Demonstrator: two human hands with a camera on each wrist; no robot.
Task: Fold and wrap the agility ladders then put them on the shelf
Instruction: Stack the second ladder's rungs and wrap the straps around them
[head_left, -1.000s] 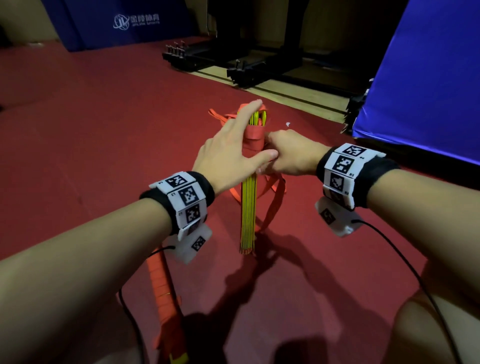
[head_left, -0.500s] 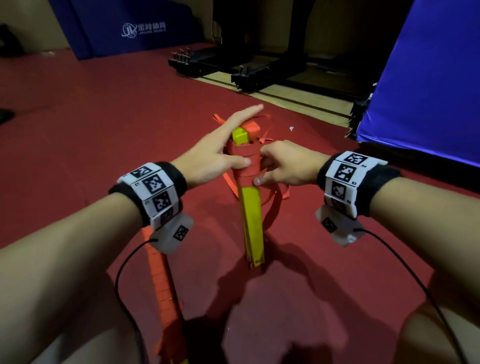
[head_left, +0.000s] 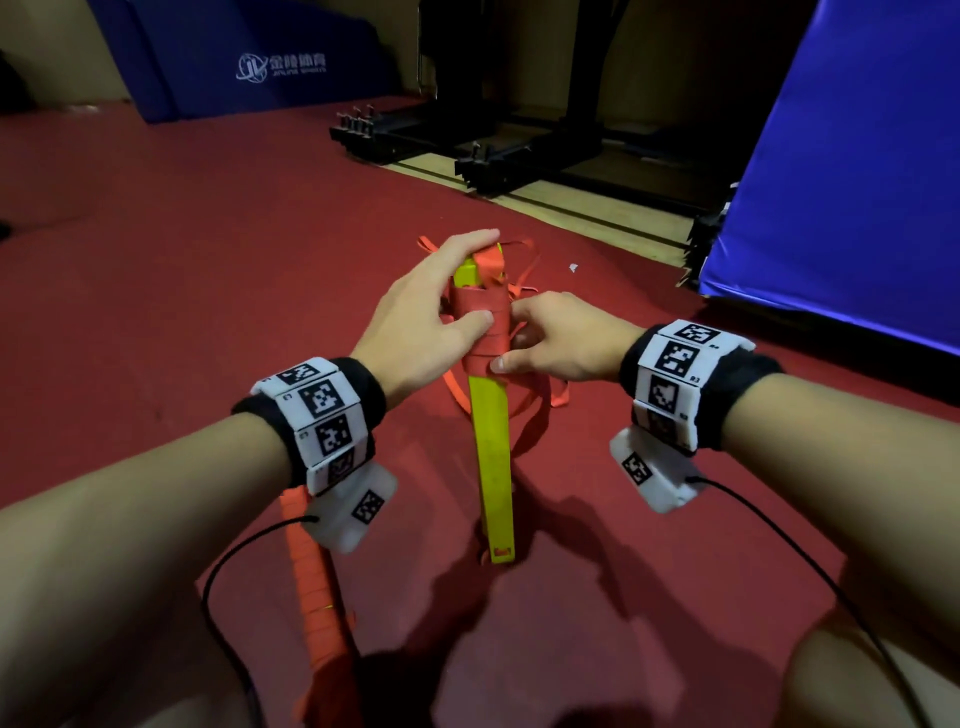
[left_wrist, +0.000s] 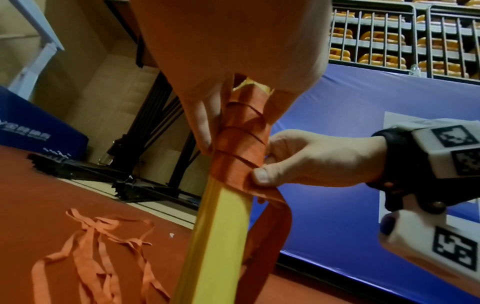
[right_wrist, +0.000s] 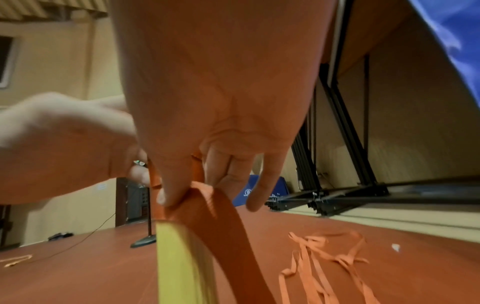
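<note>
Bundle of folded yellow plastic ladder rungs (head_left: 491, 457), upright on the red carpet floor (head_left: 182, 249), upper part wound in orange webbing strap (head_left: 480, 317). Left hand (head_left: 421, 322) curls round the wrapped top; right hand (head_left: 561, 345) pinches the strap's lowest turn. Left wrist view alone shows a wire shelf rack (left_wrist: 405, 37). Loose strap loops (right_wrist: 324, 273) lie behind; a second strap-wrapped orange bundle (head_left: 317, 592) lies under the left forearm.

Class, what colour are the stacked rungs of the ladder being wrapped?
Yellow rungs, bound near the top by an orange strap; clearest in the head view.
</note>
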